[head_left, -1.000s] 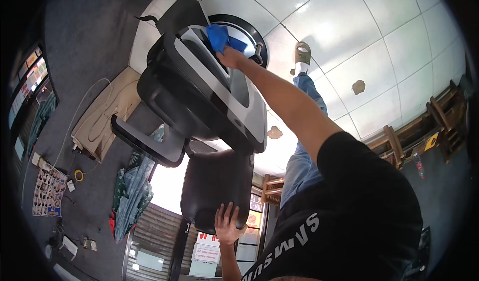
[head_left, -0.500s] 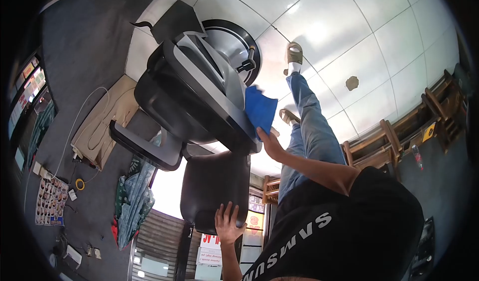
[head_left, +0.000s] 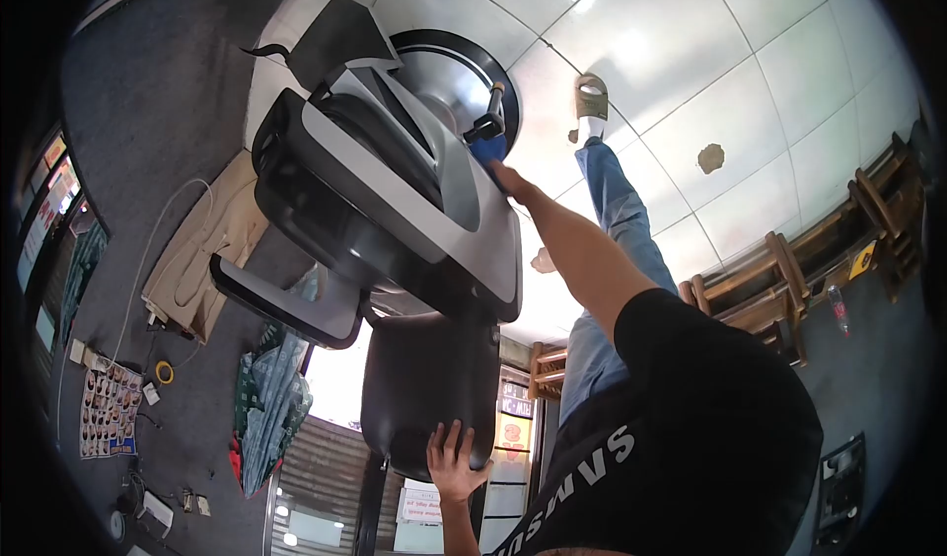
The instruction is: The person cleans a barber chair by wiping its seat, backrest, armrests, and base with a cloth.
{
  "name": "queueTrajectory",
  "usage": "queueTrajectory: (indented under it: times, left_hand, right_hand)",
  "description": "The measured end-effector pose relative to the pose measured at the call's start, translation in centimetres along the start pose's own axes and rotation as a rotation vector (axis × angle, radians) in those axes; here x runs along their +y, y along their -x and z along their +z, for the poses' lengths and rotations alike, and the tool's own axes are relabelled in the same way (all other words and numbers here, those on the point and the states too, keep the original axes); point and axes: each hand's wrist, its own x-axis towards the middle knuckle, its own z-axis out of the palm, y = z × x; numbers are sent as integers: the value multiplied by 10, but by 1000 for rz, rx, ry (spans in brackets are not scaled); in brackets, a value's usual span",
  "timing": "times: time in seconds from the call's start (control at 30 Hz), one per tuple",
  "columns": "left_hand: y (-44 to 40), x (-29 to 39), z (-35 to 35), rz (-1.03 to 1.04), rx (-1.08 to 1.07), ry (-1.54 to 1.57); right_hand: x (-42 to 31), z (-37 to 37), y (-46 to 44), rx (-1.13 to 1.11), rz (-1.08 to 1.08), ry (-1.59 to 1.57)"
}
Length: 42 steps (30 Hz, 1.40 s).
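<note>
A barber's chair with grey side panels (head_left: 414, 196) and a black backrest (head_left: 429, 383) stands before me. My left hand (head_left: 455, 465) lies against the end of the backrest, fingers spread. My right hand (head_left: 510, 181) reaches down past the near side panel, fingers closed on a blue cloth (head_left: 487, 149). Only a small part of the cloth shows, between the panel and the base. Close by it is the chair's lever (head_left: 486, 125), above the round metal base (head_left: 434, 77). The chair's far armrest (head_left: 286, 299) juts out to the left.
Wooden benches (head_left: 740, 285) line the right side. The floor has pale tiles (head_left: 681, 53) with a brown spot (head_left: 710, 158). Left of the chair are a brown covering (head_left: 202, 250), a green-blue cloth (head_left: 268, 408), a cable (head_left: 138, 270) and a poster (head_left: 110, 408). The chair's footrest (head_left: 345, 38) sticks out.
My right hand has moved farther down the chair's side with the blue cloth, toward the base and lever. My left hand stays on the backrest. The view has shifted slightly.
</note>
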Motion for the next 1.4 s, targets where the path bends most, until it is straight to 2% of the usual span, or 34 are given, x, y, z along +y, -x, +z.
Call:
queueTrajectory:
  times: [0.03,0.1,0.2,0.33,0.43,0.47,0.5,0.53,0.57,0.6,0.7,0.73,0.77,0.83,0.9,0.93,0.97,1.0,1.07,1.17,1.27,1.3,1.4]
  left_hand:
    - [0,0,1,3,0,-3]
    - [4,-2,1,6,-5,-14]
    - [5,-2,6,6,-3,-25]
    - [4,-2,4,1,-13,-16]
    - [3,-2,1,7,-19,-18]
    - [3,-2,2,5,-22,-12]
    - [4,-2,1,5,-28,-4]
    - [6,-1,0,5,-26,-1]
    - [4,-1,-1,7,-18,2]
    - [3,-2,0,9,-9,4]
    - [7,-6,5,44,13,-13]
    - [7,-6,5,45,15,-10]
    - [7,-6,5,44,16,-6]
    - [8,-6,5,43,27,0]
    - [8,-6,6,46,47,7]
    - [6,-5,5,38,47,7]
    - [5,-3,2,29,45,7]
    - [4,-1,0,20,43,6]
    - [4,0,-3,14,42,14]
    - [3,-3,3,25,49,10]
    - [4,-3,3,24,48,15]
    - [4,-2,2,23,53,17]
    - [3,-3,0,25,60,31]
  right_hand:
    - [16,0,1,116,231,6]
    - [7,-12,41,-88,255,-88]
    - [2,-8,1,-101,62,-170]
    - [-77,20,-45,-53,65,-256]
    - [-44,16,-67,-76,-216,-91]
    - [-30,5,-47,-29,-171,-48]
    - [39,-21,-89,-90,-50,68]
    - [42,-29,-44,-137,222,-52]
    - [29,-34,14,-75,356,-47]
    - [35,-42,47,-42,365,-74]
    - [44,-52,109,39,208,-314]
    - [35,-51,126,59,82,-385]
    - [20,-46,135,63,-135,-436]
    - [-52,-23,150,250,-336,-361]
    - [-113,4,107,479,-701,-112]
    - [-159,12,107,369,-655,10]
    - [-204,20,96,304,-413,331]
    - [-228,37,72,383,-513,516]
    - [-247,59,9,264,-525,696]
    - [-248,79,-67,207,-565,725]
    - [-225,100,-65,74,-699,540]
    - [-217,103,-24,164,-881,591]
    - [-199,78,23,69,-691,867]
